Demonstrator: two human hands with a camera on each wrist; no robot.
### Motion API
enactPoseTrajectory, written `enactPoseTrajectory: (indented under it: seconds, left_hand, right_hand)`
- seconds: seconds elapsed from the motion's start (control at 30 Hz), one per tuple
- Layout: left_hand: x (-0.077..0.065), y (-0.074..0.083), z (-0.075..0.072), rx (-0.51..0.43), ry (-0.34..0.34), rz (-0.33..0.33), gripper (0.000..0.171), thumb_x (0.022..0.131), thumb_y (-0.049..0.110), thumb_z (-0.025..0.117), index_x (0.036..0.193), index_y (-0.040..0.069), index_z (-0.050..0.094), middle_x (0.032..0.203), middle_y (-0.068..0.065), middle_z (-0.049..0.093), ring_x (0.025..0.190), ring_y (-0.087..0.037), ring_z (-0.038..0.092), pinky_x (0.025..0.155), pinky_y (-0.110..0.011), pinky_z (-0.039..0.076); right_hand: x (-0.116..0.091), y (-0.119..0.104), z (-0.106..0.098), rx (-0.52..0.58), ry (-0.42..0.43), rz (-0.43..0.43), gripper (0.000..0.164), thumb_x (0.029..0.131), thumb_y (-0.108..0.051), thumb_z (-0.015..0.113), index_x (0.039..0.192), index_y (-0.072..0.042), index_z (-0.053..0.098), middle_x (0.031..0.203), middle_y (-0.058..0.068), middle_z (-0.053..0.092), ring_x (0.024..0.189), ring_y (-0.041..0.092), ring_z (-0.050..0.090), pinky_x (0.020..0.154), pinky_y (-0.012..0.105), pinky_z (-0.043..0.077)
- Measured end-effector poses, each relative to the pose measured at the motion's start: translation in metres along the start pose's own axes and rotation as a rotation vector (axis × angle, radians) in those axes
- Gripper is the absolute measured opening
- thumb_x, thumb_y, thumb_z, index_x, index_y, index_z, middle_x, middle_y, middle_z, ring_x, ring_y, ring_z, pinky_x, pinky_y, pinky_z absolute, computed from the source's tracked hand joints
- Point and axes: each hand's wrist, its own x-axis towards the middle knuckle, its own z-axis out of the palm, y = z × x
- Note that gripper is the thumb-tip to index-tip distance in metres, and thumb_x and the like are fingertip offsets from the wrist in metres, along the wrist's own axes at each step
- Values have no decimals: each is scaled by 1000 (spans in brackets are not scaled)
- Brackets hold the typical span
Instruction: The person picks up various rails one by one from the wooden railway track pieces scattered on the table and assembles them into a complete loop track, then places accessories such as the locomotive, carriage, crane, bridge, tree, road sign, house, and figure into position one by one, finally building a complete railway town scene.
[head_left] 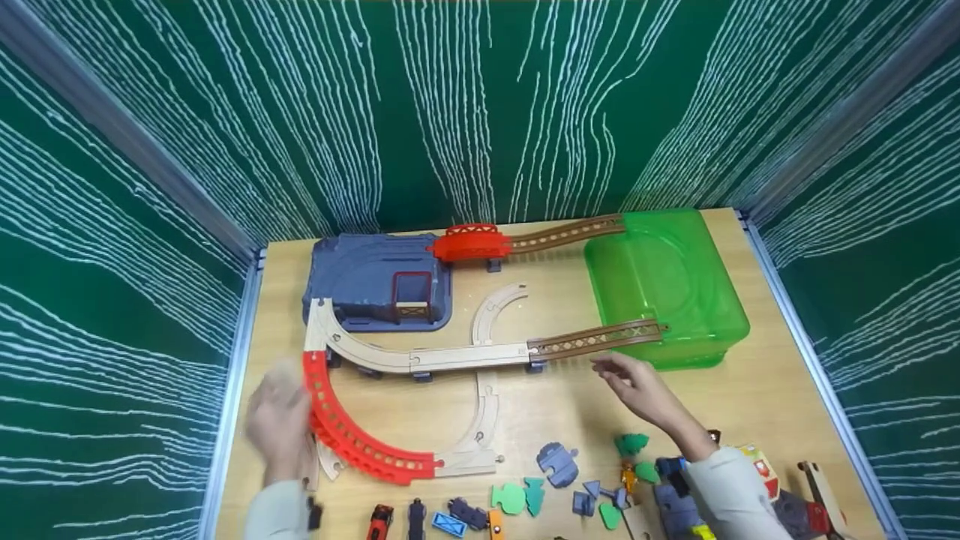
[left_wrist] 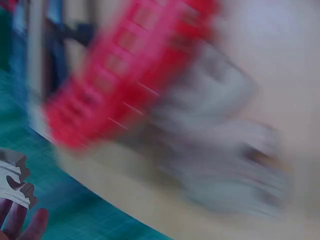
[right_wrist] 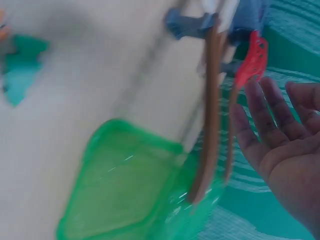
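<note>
My left hand (head_left: 279,421), blurred, is beside the red curved track (head_left: 352,435) at the left. It holds a short wooden track piece (left_wrist: 15,180) with notched ends, seen at the edge of the left wrist view. My right hand (head_left: 634,384) hovers just in front of the brown ramp track (head_left: 600,339), fingers loosely extended and holding nothing. In the right wrist view its palm and fingers (right_wrist: 280,127) show bare. The red curve joins a wooden switch track (head_left: 319,330), whose curved branch leads to a straight wooden track (head_left: 469,356) raised on supports.
A green plastic bin (head_left: 667,292) stands upside down at the right, under both ramps. The grey tunnel base (head_left: 375,277) and red bridge (head_left: 471,244) sit at the back. Toy trains (head_left: 380,521), trees (head_left: 510,497) and a grey boulder-like piece (head_left: 557,463) lie along the front.
</note>
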Motion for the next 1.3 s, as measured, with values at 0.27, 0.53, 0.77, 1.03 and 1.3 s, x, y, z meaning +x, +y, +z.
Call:
enactPoseTrajectory:
  seconds: [0.27,0.53,0.77,1.03,1.3]
  left_hand:
    - [-64,119,75,-234,-72,595,55,56,6,75,109,7,60,93,-8,62,81,-19,59,66,-31,51]
    - [-129,147,137,-291,-269,588,52,62,14,76,110,7,56,91,-2,54,73,-13,55,59,-22,49]
    - [-155,139,161,-263,-319,389,28,68,5,70,93,6,56,72,0,54,63,-10,54,56,-26,46]
    - [-162,137,168,-430,-557,324,34,75,-4,59,108,0,51,89,-10,58,76,-17,57,62,-26,51]
    - [-126,130,177,-110,-759,504,45,81,4,55,124,5,43,105,-7,55,87,-15,56,77,-25,46]
  right_hand:
    - [36,-88,26,149,-54,-138,25,87,-1,50,111,5,54,105,18,59,94,28,57,81,33,47]
    - [56,-126,70,421,-93,-91,32,89,-6,48,117,7,45,101,22,57,87,27,57,75,34,50]
    - [52,-117,80,434,-90,37,31,92,-4,40,121,7,36,96,22,51,75,20,52,61,30,47]
    - [57,-102,67,436,-173,66,46,84,-5,54,117,7,25,97,20,47,74,18,54,61,30,50]
    - [100,-58,44,422,-134,72,38,83,-2,55,110,8,30,104,23,45,87,30,51,74,34,49]
